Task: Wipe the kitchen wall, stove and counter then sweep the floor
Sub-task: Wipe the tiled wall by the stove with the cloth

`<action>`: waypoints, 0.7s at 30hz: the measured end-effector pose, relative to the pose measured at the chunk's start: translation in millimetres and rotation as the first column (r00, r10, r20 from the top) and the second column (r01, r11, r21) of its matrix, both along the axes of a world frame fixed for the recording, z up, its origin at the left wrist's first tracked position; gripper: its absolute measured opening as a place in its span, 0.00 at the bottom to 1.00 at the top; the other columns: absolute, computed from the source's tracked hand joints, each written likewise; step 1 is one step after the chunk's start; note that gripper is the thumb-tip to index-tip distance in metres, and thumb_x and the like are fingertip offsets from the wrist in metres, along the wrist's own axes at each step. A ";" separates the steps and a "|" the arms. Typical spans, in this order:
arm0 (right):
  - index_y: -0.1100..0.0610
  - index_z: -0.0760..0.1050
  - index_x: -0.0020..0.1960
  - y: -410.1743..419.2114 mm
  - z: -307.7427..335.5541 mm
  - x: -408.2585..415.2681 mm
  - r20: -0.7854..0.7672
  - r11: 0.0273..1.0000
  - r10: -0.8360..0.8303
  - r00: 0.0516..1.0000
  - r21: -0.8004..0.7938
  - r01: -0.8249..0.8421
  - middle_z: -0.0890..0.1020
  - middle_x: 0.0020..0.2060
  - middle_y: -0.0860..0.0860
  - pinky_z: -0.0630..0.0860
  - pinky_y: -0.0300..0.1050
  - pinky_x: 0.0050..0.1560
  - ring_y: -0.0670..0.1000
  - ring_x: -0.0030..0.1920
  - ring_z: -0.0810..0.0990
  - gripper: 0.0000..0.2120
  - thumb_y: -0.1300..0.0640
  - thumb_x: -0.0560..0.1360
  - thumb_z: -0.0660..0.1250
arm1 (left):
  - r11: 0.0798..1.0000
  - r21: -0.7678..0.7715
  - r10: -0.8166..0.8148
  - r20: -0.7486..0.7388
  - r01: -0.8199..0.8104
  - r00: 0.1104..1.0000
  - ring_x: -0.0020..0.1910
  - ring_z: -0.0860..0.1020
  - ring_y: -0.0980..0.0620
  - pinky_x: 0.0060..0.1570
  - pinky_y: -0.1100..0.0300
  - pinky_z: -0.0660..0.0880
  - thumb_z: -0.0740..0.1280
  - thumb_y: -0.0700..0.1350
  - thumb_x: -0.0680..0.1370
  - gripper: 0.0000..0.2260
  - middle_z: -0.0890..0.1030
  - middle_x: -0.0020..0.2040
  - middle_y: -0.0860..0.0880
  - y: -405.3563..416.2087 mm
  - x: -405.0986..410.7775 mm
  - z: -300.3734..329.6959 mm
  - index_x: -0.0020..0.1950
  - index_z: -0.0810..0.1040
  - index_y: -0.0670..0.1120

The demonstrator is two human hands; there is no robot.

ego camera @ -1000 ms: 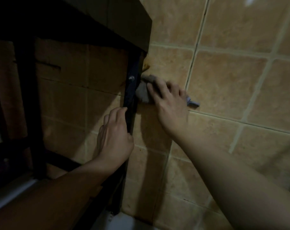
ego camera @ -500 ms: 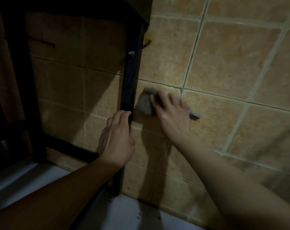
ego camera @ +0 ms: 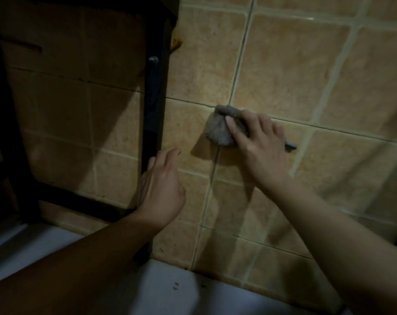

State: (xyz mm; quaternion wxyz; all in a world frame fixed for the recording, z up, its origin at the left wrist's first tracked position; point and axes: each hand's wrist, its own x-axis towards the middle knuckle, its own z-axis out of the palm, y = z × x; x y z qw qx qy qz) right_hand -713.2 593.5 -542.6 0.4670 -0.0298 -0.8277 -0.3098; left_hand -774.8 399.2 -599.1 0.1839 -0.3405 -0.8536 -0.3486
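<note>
1. Wiping the wall [ego camera: 283,71]: right hand [ego camera: 258,146] pressed a bunched grey cloth [ego camera: 218,130] flat-fingered against the tile, at a grout crossing.
2. Left hand [ego camera: 161,189] lay open, fingers loosely extended against the black rack post [ego camera: 153,110], holding nothing.
3. Risk: cloth could snag on the post's bolt [ego camera: 153,60] or skip the recessed grout, leaving grime.
4. Tiles looked glossy, mottled tan; cloth soft, fuzzy; white surface [ego camera: 174,289] smooth.

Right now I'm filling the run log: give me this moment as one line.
step: wiping wall | right hand: presses grey cloth on tiled wall | left hand: at black rack post | counter: below
</note>
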 end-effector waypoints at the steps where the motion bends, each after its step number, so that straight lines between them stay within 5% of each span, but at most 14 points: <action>1: 0.57 0.74 0.65 4.3 -2.3 5.2 -0.011 1.000 0.009 1.000 -0.024 -0.010 0.66 0.61 0.57 0.60 0.51 0.46 0.58 0.55 0.66 0.21 0.56 0.74 0.57 | 1.000 -0.005 -0.007 0.000 0.007 1.000 0.66 0.64 0.49 0.62 0.54 0.68 0.63 0.37 0.74 0.30 0.61 0.71 0.50 4.1 1.7 1.2 0.74 0.57 0.48; 7: 0.59 0.77 0.61 22.7 -83.9 44.0 0.368 0.981 0.053 0.928 0.156 -0.118 0.77 0.56 0.57 0.64 0.50 0.49 0.59 0.51 0.76 0.20 0.58 0.73 0.57 | 0.998 -0.052 -0.022 -0.014 0.021 1.000 0.69 0.62 0.49 0.64 0.54 0.67 0.64 0.38 0.74 0.31 0.61 0.72 0.50 15.0 18.1 -3.5 0.74 0.57 0.48; 10: 0.59 0.77 0.61 31.4 -54.7 56.1 0.301 0.987 0.021 0.953 0.145 -0.067 0.75 0.56 0.57 0.64 0.51 0.47 0.59 0.50 0.74 0.21 0.57 0.73 0.55 | 0.997 -0.057 -0.048 -0.015 0.047 0.999 0.69 0.63 0.49 0.64 0.54 0.67 0.65 0.38 0.73 0.30 0.62 0.71 0.50 22.9 26.1 -3.8 0.74 0.58 0.48; 16: 0.58 0.77 0.62 54.8 4.8 72.1 -0.107 0.999 -0.032 0.994 -0.041 0.028 0.79 0.54 0.59 0.63 0.50 0.48 0.57 0.53 0.69 0.17 0.57 0.75 0.60 | 0.992 -0.028 -0.124 -0.031 0.123 0.992 0.66 0.64 0.49 0.62 0.56 0.66 0.65 0.38 0.74 0.28 0.66 0.67 0.49 52.1 41.8 7.8 0.72 0.60 0.48; 21: 0.62 0.80 0.55 58.2 -74.8 102.4 0.198 0.994 -0.009 0.980 0.106 -0.012 0.81 0.47 0.56 0.66 0.49 0.49 0.57 0.47 0.78 0.16 0.57 0.74 0.59 | 0.988 -0.060 -0.145 -0.037 0.143 0.989 0.69 0.63 0.50 0.64 0.56 0.65 0.66 0.39 0.73 0.30 0.63 0.71 0.50 66.0 59.0 -0.7 0.73 0.59 0.49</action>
